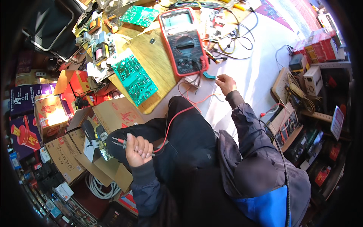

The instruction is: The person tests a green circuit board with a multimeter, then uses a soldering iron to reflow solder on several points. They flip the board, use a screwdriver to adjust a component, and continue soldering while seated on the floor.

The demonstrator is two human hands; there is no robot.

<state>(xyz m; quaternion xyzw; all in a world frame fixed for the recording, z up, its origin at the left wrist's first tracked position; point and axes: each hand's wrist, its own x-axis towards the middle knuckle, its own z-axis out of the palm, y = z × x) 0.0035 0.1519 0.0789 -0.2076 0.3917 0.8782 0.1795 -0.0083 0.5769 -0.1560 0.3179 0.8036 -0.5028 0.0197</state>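
My left hand [139, 150] is closed around the multimeter probes [120, 141] above my lap, their tips pointing left. A red test lead [174, 120] runs from it up to the table. My right hand [227, 84] pinches the end of a small flat teal piece [209, 75], whose kind I cannot make out. Just left of that hand lies a red-and-black digital multimeter [184, 41], face up with its dial in the middle. A green circuit board [134, 77] rests solder side up at the wooden table edge.
Another green board [140, 16] and loose electronic parts [99, 51] lie on the wooden tabletop [151, 56]. Tangled wires [236, 38] spread right of the meter. Open cardboard boxes [115, 113] stand at my left. Shelves with a white box [313, 80] and cables line the right.
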